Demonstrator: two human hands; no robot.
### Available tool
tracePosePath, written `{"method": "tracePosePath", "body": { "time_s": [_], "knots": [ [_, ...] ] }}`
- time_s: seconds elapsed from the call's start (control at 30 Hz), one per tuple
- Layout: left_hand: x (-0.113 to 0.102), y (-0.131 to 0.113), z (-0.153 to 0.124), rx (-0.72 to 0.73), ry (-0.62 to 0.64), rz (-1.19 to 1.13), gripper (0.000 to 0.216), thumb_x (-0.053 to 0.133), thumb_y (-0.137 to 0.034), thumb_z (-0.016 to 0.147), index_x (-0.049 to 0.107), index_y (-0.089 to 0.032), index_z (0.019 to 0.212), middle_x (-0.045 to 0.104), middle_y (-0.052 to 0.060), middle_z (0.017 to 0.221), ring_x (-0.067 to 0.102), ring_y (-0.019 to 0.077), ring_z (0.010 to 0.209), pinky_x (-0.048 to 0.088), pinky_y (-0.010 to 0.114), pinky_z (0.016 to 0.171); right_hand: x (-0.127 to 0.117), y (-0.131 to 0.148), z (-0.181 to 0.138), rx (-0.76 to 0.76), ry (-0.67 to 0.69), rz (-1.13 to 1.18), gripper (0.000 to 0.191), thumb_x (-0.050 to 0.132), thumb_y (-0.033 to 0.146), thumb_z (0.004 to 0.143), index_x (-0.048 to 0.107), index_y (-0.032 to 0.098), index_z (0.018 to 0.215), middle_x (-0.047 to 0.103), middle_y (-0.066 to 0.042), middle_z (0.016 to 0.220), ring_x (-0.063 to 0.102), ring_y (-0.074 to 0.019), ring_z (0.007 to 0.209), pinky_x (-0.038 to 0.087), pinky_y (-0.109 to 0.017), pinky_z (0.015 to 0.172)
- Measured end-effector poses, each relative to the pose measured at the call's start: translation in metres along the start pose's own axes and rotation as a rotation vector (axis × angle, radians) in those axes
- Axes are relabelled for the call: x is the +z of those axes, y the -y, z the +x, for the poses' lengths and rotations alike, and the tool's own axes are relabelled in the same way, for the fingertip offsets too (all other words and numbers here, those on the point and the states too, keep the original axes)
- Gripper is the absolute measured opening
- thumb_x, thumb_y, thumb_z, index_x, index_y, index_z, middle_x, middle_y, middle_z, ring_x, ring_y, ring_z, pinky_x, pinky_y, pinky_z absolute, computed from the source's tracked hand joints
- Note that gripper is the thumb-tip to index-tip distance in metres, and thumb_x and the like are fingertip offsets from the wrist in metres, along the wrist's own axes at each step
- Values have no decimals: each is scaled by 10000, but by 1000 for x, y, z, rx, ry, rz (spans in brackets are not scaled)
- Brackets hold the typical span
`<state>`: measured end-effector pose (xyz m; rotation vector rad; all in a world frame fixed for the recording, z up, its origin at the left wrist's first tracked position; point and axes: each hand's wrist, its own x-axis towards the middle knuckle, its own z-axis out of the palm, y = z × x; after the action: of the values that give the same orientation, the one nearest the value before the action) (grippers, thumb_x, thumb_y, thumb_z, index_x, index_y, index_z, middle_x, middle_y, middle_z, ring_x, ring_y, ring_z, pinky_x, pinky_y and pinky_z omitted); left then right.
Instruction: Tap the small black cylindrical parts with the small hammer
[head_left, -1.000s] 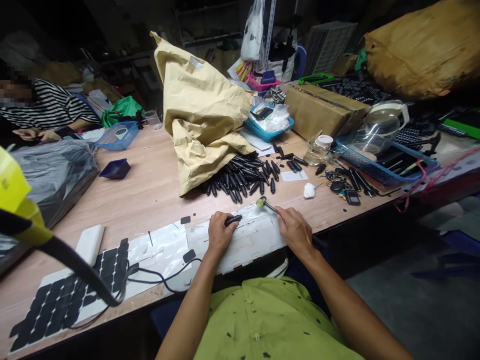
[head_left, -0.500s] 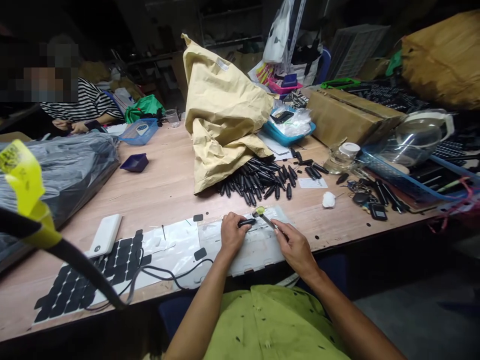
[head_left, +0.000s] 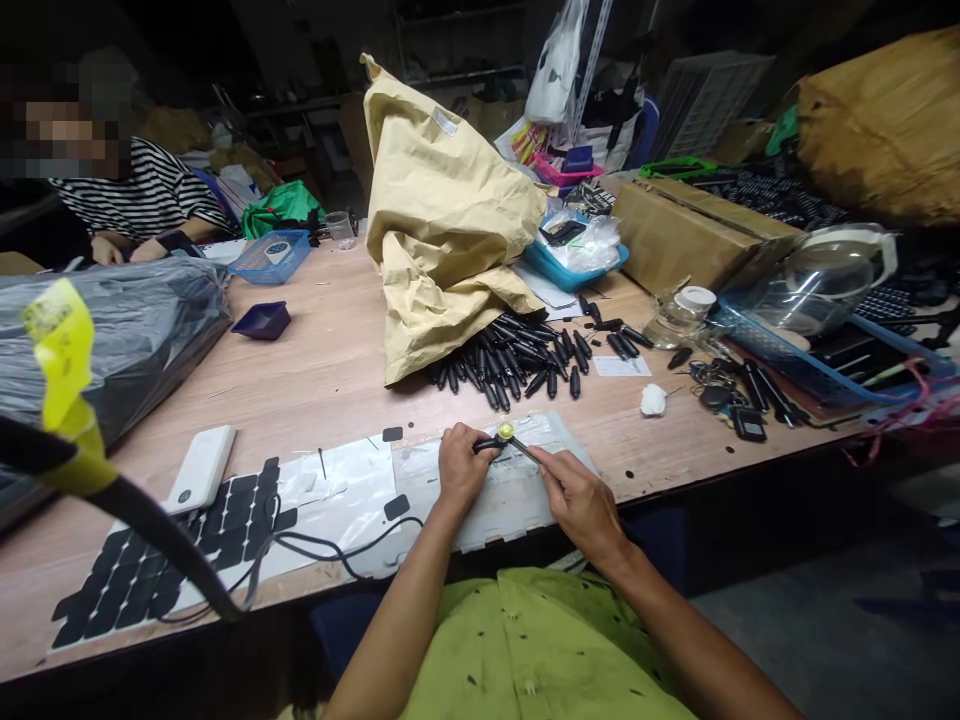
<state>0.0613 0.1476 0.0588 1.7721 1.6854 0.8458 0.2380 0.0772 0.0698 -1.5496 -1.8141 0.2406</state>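
Note:
My left hand [head_left: 459,466] is closed around a small black cylindrical part [head_left: 487,444] over a white sheet [head_left: 510,490] at the table's near edge. My right hand [head_left: 576,500] pinches a thin dark tool [head_left: 525,449] whose yellow-green tip [head_left: 506,431] touches the end of that part. Just beyond lies a heap of similar black parts [head_left: 517,362] spilling from a crumpled tan paper bag [head_left: 439,210].
A solar panel sheet [head_left: 157,560] with a black cable and a white power bank [head_left: 201,468] lie left. A grey plastic bag [head_left: 112,335], blue baskets [head_left: 271,256], a cardboard box [head_left: 686,235], keys and a jar crowd the wooden table [head_left: 315,370]. A person in stripes sits far left.
The right hand moved the tool's tip leftward until it met the black part in my left hand. The camera view shifted slightly.

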Motion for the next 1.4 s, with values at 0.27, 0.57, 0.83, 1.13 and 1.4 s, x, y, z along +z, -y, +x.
{"method": "tracePosePath", "body": {
  "time_s": [0.27,0.57,0.83,1.13,1.4],
  "knots": [
    [0,-2,0,-21,3,-2,169,785,-85,701,701,-230,725,601,2,795,546,206,874,432,333,789,3,10,5,-70,8,-13,385,431,184,973,691,266,1243,728,-36,913,697,-163,844,532,-240,723],
    [4,2,1,-20,-8,-26,168,790,-104,707,737,-241,789,608,9,816,554,209,901,451,343,818,-1,-16,11,-8,-114,-123,369,448,199,956,728,286,1180,727,-44,955,666,-178,862,508,-268,733],
    [2,-1,1,-13,5,-21,162,775,-92,720,736,-234,788,612,11,827,552,211,891,457,354,824,-4,-78,14,0,-229,-390,328,474,193,913,769,247,1046,671,-81,797,536,-221,739,417,-341,694],
    [-25,-13,-51,271,303,-189,111,617,-193,893,698,-214,966,668,42,956,601,197,932,467,307,845,2,-72,14,26,-239,-398,319,475,177,920,759,236,1055,661,-78,836,528,-218,776,402,-341,713],
    [-30,-28,-116,92,821,397,152,564,-221,932,685,-199,1021,733,101,1054,683,259,970,470,316,781,0,-68,15,54,-218,-382,310,488,178,909,747,236,1068,651,-79,839,530,-226,795,412,-348,741]
  ]
}}
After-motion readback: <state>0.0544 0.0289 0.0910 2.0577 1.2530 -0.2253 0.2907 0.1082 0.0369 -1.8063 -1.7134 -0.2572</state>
